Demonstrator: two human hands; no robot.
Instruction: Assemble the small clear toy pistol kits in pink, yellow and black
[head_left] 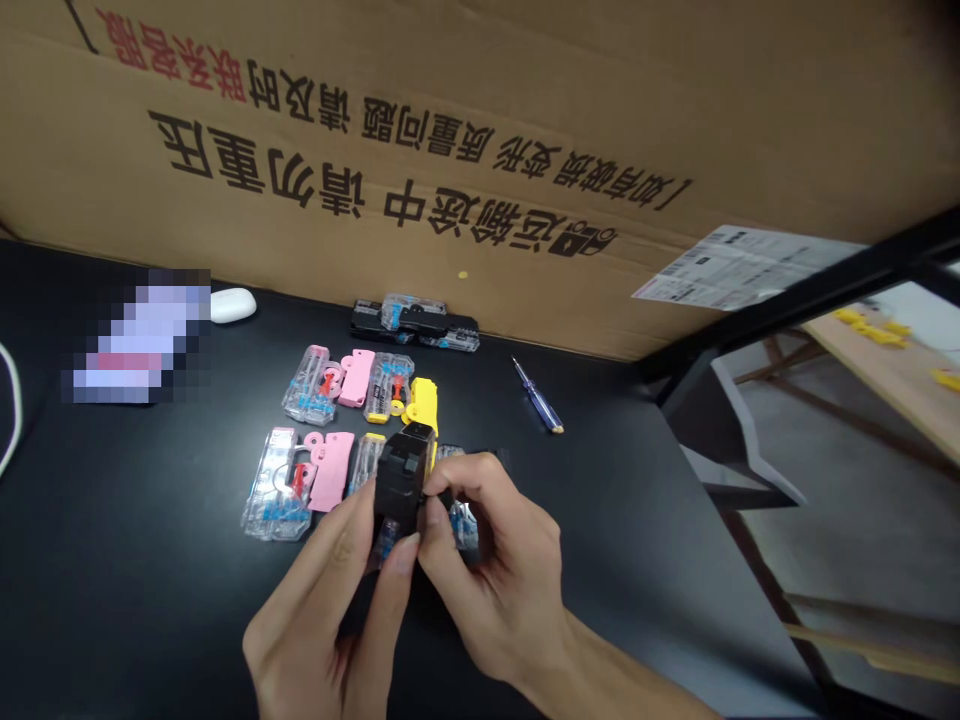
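Note:
Between both hands is a small boxy black plastic piece [403, 475], upright, with a clear plastic portion at its lower end. My left hand [330, 600] grips it from the left, thumb at the bottom. The thumb and forefinger of my right hand [499, 560] pinch at its right side; a dark bit shows there, but I cannot tell whether it is a separate part. Just beyond lie clear plastic casings [276, 490] with blue and red inner parts, next to pink pieces [332, 472] and a yellow piece [424, 402]. My hands partly cover the nearer ones.
A pile of black and clear casings [416, 322] lies against the big cardboard box [450, 60] at the back. Right of it rests a screwdriver [538, 395]. A white mouse [232, 305] and a blurred-out flat object [142, 340] are at left. The black table [637, 560] ends at right.

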